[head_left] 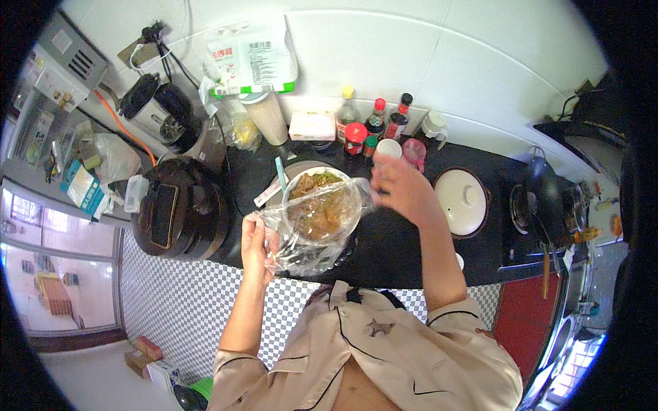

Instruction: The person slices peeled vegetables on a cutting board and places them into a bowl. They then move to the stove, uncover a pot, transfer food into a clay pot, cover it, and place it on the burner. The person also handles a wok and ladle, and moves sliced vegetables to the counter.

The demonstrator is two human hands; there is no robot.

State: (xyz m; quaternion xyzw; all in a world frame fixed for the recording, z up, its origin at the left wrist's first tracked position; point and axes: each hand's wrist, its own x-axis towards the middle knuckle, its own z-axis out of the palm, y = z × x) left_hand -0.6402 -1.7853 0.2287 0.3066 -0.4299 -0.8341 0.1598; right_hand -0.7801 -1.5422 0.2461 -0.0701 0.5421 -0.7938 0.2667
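Note:
A white bowl [358,222] of cooked food [320,208], with brown pieces and some green, sits on the black counter. Clear plastic film [308,259] lies across much of the bowl and hangs past its near side. My left hand [255,246] grips the film's left edge, to the lower left of the bowl. Blurred, my right hand [403,189] is at the bowl's right, its fingertips by the film's right end; whether they pinch it cannot be made out. A light blue utensil handle [280,173] rises at the bowl's upper left rim.
A dark rice cooker [180,208] stands left. Behind the bowl are a tissue box [312,126], sauce bottles [397,122], a red-lidded jar [355,137] and a white cup [388,148]. Right are a white-lidded pot [461,201] and a black wok [542,190].

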